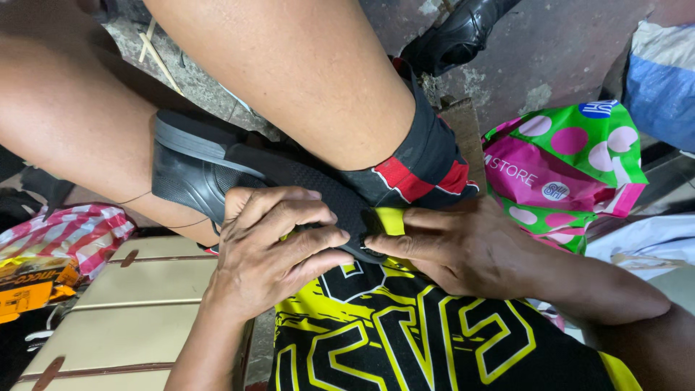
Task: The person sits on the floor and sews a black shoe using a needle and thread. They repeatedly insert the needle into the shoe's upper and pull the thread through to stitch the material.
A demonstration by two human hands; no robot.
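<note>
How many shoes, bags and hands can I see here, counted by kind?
Shoes: 2, a black shoe gripped sole-up by both hands, and another black shoe lying on the ground behind.
Bags: 2, a green and pink dotted bag and a red and white striped bag.
Hands: 2, the left hand and the right hand.
Total: 6

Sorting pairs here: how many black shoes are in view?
2. One black shoe lies sole-up on the lap under the left hand and right hand; another shoe sits at top, partly cropped.
</note>
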